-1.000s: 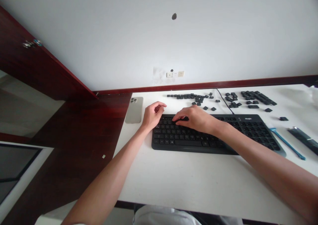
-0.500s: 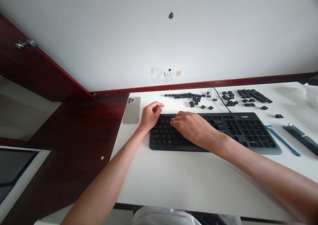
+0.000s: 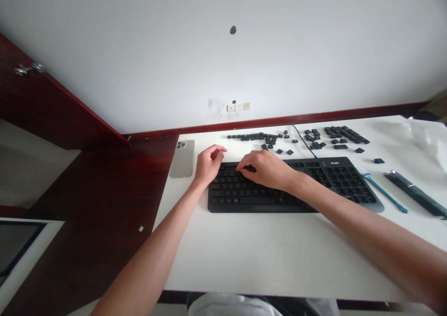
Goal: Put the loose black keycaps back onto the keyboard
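Observation:
A black keyboard (image 3: 260, 208) lies on the white table, its left part filled with keycaps and its right part showing several bare sockets. Over the upper left rows is my right hand (image 3: 267, 169), thumb and forefinger pinched together at the keys. Whatever sits between those fingertips is too small to make out. At the keyboard's upper left corner, my left hand (image 3: 207, 164) rests with loosely curled fingers, a gap between thumb and forefinger and nothing seen in it. Loose black keycaps (image 3: 260, 137) lie scattered behind the keyboard, more of them (image 3: 344, 132) farther right.
A phone (image 3: 182, 158) lies left of my left hand. Right of the keyboard are a blue tool (image 3: 386, 193) and a dark flat strip-like object (image 3: 415, 192). The keyboard's cable (image 3: 303, 141) runs back toward the wall. Crumpled clear plastic (image 3: 428, 139) lies at the far right.
My right hand has shifted slightly up and its wrist has lifted, uncovering more of the lower keys. My left hand stays at the corner. The whole view has shifted a little.

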Available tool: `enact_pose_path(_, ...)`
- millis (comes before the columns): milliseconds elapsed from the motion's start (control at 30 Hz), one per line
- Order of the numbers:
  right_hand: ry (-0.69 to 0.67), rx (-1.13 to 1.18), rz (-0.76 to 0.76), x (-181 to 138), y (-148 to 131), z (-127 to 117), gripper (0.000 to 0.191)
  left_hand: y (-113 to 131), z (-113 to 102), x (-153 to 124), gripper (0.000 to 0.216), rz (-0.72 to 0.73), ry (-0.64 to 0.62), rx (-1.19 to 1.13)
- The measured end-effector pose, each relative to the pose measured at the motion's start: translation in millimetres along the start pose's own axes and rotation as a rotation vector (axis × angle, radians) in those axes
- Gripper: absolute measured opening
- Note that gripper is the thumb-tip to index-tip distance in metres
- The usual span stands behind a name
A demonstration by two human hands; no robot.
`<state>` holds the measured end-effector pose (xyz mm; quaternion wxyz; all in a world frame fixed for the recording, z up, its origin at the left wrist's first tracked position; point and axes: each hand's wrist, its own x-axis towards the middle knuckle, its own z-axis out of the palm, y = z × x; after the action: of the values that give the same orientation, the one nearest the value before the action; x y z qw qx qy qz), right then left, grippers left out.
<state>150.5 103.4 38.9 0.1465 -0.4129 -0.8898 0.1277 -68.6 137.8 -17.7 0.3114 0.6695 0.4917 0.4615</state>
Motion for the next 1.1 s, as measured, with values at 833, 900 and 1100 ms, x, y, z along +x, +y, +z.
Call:
enact_pose_path(833,0.031,-0.183,0.099,47.4,64.6,8.3,0.016,-4.6,-1.1,-1.6,0.019,0.007,-0.015,-0.034)
enact_pose_path(900,0.03,-0.088,0.109,39.9,60.3,4.9,0.015,-4.5,-1.1,-1.7,0.018,0.013,-0.013,-0.039)
enact_pose_path(1100,-0.065,0.456,0.127,12.1,40.1,-6.2,0.016,-4.1,-0.3,-1.0,0.021,0.037,-0.012,-0.03)
